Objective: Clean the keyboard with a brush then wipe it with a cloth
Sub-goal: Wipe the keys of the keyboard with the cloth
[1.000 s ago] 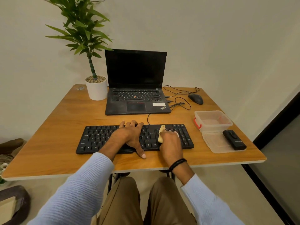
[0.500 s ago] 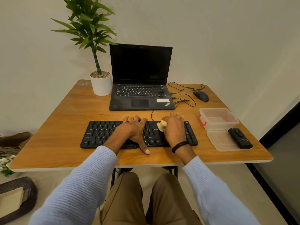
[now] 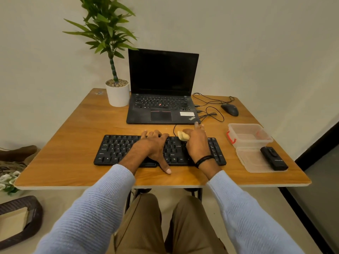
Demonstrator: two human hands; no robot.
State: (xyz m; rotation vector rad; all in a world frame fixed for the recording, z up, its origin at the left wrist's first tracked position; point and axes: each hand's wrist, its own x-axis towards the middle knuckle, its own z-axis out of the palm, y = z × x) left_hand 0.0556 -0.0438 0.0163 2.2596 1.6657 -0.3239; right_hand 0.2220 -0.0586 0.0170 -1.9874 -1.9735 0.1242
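Centre of frame: my left hand (image 3: 152,145) lies flat, fingers straight, steadying the keyboard (image 3: 113,149). My right hand (image 3: 197,143) grips a yellowish cloth (image 3: 183,136) at the keyboard's far edge. Brushing is presumably finished and wiping appears under way.

The square table top of orange-brown wood (image 3: 73,143) shows a streaked grain under a smooth, faintly shiny finish. The flat black plastic keyboard (image 3: 113,149) is matt, as is the open black laptop (image 3: 161,116), whose palm rest looks dusty. The round white plant pot (image 3: 117,96) is smooth and plain; fine gravel (image 3: 116,83) fills its top. The clear plastic box with a red clip (image 3: 249,134) is cloudy and lightly glossy. The black oval mouse (image 3: 230,109) has a dull sheen. The small pale-yellow cloth (image 3: 183,136) in the right hand (image 3: 198,145) looks soft and crumpled. The light-blue sleeves (image 3: 95,208) are ribbed knit.
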